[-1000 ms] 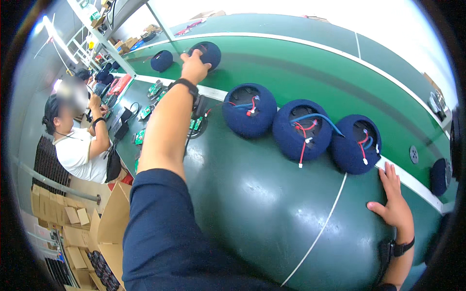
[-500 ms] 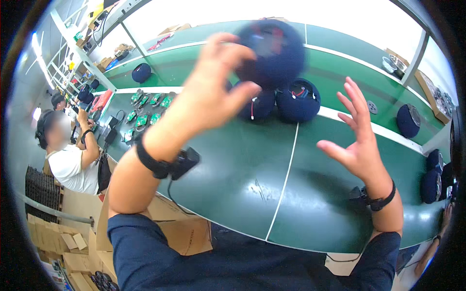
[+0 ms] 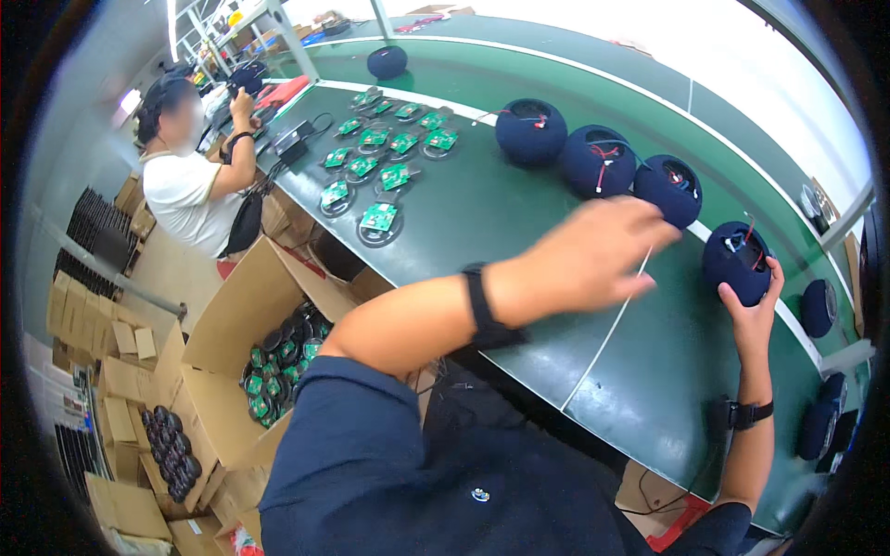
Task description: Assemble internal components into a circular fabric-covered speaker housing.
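Note:
My right hand [image 3: 758,310] grips the near side of a dark blue round speaker housing [image 3: 728,267], thumb on one side and fingers on the other. Red and light-coloured wires stick up from its open top. My left hand [image 3: 598,255], somewhat blurred, hovers over the table with the thumb apart from the fingers and nothing visible in it. Just beyond its fingertips stands another housing [image 3: 669,199], partly hidden by the hand. Two more housings, a middle one [image 3: 593,167] and a left one [image 3: 527,139], continue the row, with wires showing in their openings.
Green circuit boards on black round parts [image 3: 378,222] lie in rows on the green table [image 3: 473,218]. An open cardboard box [image 3: 218,408] at lower left holds more. A co-worker [image 3: 190,185] is at the table's left. More housings [image 3: 818,308] stand at right.
The view has swung left. The housing my left hand held up is out of that hand, which is now lower. My right hand, open in the air before, now grips a housing.

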`<state>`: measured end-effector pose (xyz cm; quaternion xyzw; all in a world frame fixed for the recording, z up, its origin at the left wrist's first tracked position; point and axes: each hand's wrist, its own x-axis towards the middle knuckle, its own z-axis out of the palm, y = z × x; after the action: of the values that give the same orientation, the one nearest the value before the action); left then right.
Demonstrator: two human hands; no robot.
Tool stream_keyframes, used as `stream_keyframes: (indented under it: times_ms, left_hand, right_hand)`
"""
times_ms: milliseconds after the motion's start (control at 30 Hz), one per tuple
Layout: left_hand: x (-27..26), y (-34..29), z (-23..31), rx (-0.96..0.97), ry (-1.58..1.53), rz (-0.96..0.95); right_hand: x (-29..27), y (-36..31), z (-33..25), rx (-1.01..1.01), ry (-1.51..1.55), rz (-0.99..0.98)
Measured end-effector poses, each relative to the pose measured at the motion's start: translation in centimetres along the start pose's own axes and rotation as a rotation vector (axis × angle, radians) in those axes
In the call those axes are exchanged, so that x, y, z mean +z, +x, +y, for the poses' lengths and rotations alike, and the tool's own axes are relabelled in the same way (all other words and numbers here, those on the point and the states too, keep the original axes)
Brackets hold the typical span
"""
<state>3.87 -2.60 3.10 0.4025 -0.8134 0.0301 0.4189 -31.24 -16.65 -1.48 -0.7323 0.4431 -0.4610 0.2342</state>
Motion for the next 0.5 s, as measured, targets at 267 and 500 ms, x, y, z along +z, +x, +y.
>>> stream_keyframes:
  times_ms: [267,500]
  left_hand:
    - [-16.6,-18.1,-6.2,-1.036,0.905,-0.059]
    - [-15.5,-23.4,-5.8,-1.189,0.830,-0.008]
  right_hand:
    - [1.6,4.7,9.2,-0.097,-0.171,0.111]
    - [2.2,9.4,7.3,0.210,-0.111,0.077]
